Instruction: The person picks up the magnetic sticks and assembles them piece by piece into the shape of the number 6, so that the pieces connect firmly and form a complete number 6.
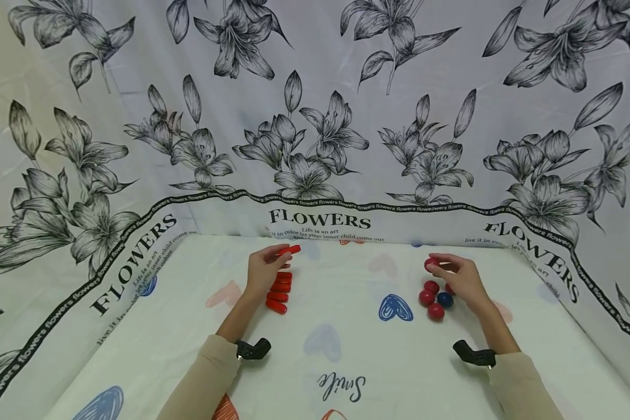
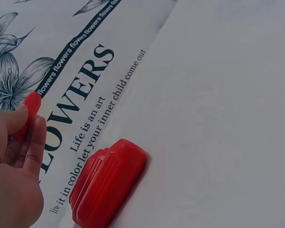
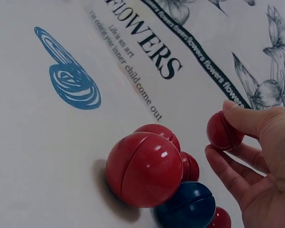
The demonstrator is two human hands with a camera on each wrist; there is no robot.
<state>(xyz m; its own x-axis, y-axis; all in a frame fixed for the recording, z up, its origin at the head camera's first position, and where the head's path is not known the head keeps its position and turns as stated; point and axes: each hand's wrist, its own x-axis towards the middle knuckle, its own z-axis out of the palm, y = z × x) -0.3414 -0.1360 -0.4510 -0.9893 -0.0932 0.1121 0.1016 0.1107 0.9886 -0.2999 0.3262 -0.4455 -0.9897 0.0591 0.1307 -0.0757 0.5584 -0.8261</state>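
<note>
Floral backdrop [image 1: 315, 76]: a pale sheet across the full width, printed with black line-drawn lilies and, lower down, the word FLOWERS.
Counter [image 1: 346, 280]: covered in white, with scattered heart prints; it carries both groups of things.
Left sleeve [image 1: 210, 373]: beige, reaching in from the near edge, with a black wrist camera [image 1: 254, 349] just beyond its cuff.
Left hand [image 1: 261, 274]: grip narrow, thumb and fingers pinching one red piece [image 1: 291, 249].
Pinched piece: at the far end of the row and apart from it, tilted; whether it touches the surface cannot be told.
Row of red pieces [image 1: 277, 297]: several ribbed, short, plastic-looking lengths lying side by side, just below and right of the left hand.
Blue heart print [image 1: 396, 308]: between the two groups, nearer the balls.
Ball cluster: four red balls [image 1: 436, 312] and one dark blue ball [image 1: 444, 300], bunched close together, each visible seam a thin groove; one red ball is partly hidden by the right hand in the head view.
Held ball [image 1: 430, 265]: red, seamed, just beyond the cluster and apart from it.
Right hand [image 1: 463, 280]: grip closed round that ball, thumb on one side, fingers on the other.
Right sleeve [image 1: 525, 382]: beige, with a second black camera [image 1: 474, 353] at the wrist.
</note>
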